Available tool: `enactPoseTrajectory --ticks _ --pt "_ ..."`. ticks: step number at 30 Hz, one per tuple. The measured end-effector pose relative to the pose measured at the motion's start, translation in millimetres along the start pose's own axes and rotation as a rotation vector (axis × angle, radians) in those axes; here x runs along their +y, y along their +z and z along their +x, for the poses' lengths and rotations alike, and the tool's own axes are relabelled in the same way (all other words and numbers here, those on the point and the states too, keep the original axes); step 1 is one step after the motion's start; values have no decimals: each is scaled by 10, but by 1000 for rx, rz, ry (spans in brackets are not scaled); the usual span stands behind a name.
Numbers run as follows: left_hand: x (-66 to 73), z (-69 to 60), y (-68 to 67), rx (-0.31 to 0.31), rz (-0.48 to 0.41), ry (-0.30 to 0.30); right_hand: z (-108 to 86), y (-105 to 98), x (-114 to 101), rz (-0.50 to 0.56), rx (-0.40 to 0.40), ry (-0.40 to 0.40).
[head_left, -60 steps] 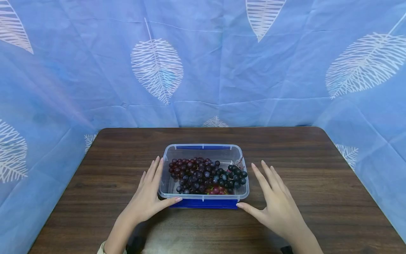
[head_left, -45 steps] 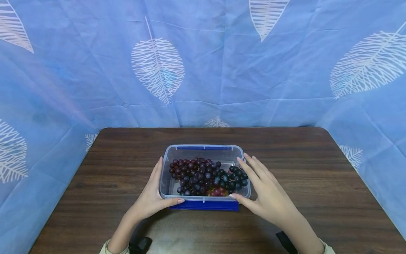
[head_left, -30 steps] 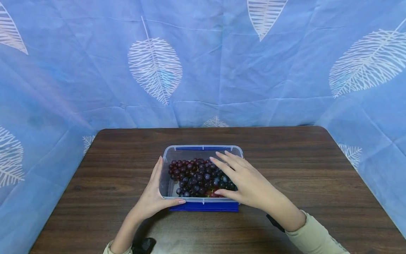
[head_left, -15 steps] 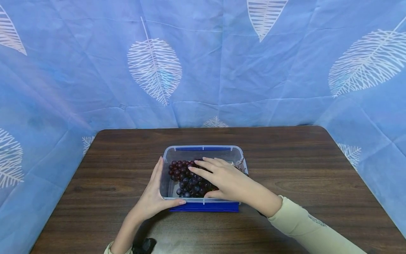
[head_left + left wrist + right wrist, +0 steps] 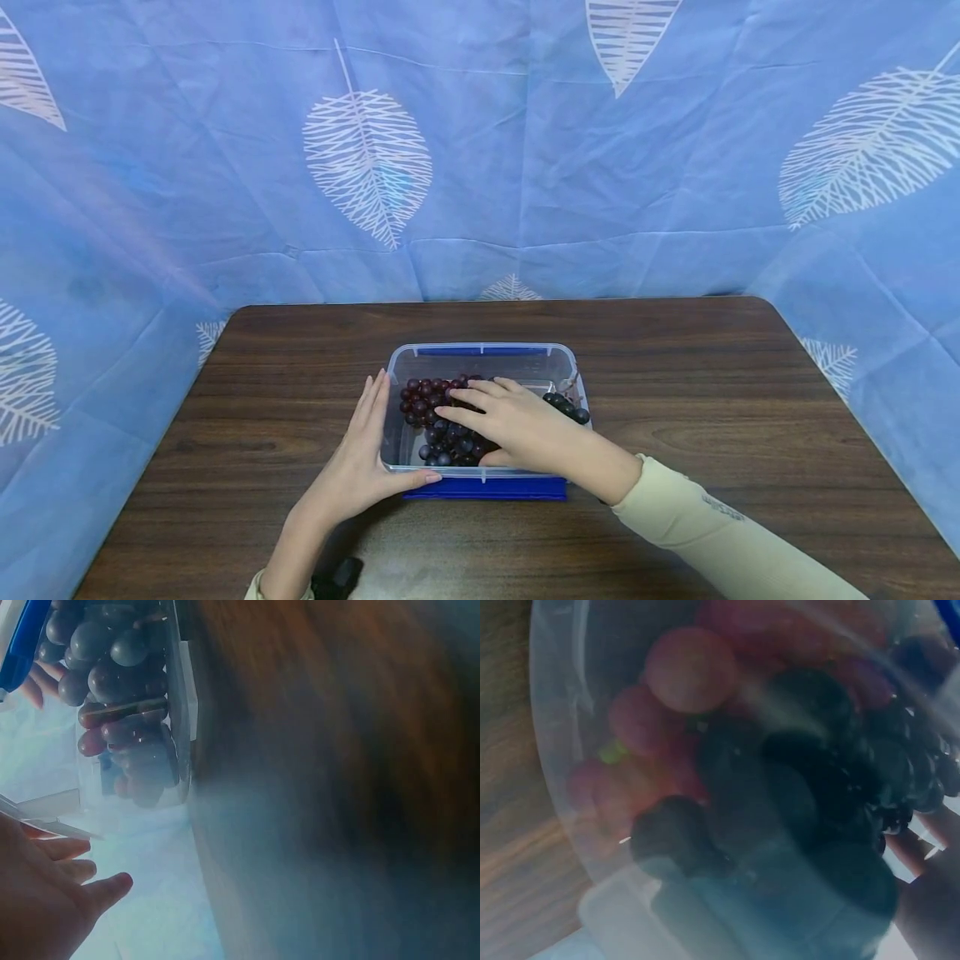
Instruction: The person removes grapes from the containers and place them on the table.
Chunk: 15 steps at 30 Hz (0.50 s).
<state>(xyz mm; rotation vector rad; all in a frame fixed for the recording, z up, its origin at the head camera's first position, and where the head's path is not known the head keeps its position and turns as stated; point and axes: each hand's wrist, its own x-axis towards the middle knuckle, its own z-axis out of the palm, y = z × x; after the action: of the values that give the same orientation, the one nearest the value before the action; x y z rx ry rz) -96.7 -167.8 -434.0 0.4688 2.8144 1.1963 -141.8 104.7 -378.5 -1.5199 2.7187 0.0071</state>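
Note:
A clear plastic container (image 5: 480,348) with blue clips holds bunches of dark purple grapes (image 5: 450,442) in the head view. Along its left wall lie the straight fingers of my left hand (image 5: 358,458), with the thumb by the front rim. My right hand (image 5: 521,423) is inside, over the middle of the grapes, fingers spread and mostly straight. It hides part of the fruit; black grapes (image 5: 566,406) show to its right. Through the plastic, the right wrist view has red grapes (image 5: 690,669) beside dark ones. Several grapes (image 5: 112,679) also appear in the left wrist view.
The container stands on a dark brown wooden table (image 5: 712,375). Behind the table hangs a blue cloth (image 5: 480,167) with white leaf prints. A black object (image 5: 337,577) is at my left wrist.
My right hand has moved left from beside the container to over the grapes inside, uncovering black grapes at the right. The left hand has stayed at the left wall, its thumb by the front rim.

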Motion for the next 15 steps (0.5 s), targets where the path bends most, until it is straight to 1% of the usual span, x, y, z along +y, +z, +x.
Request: enactPoseTrajectory --ticks 3,5,10,15 --pt "3 -4 -10 -1 15 2 31 30 -5 -36 -10 -4" --pt "6 -6 -16 0 43 7 48 45 -10 -61 -10 -7" --pt "33 -9 -30 9 134 21 77 78 -19 -112 14 -16" --pt "76 0 -37 1 161 32 74 91 -21 -130 47 -29"
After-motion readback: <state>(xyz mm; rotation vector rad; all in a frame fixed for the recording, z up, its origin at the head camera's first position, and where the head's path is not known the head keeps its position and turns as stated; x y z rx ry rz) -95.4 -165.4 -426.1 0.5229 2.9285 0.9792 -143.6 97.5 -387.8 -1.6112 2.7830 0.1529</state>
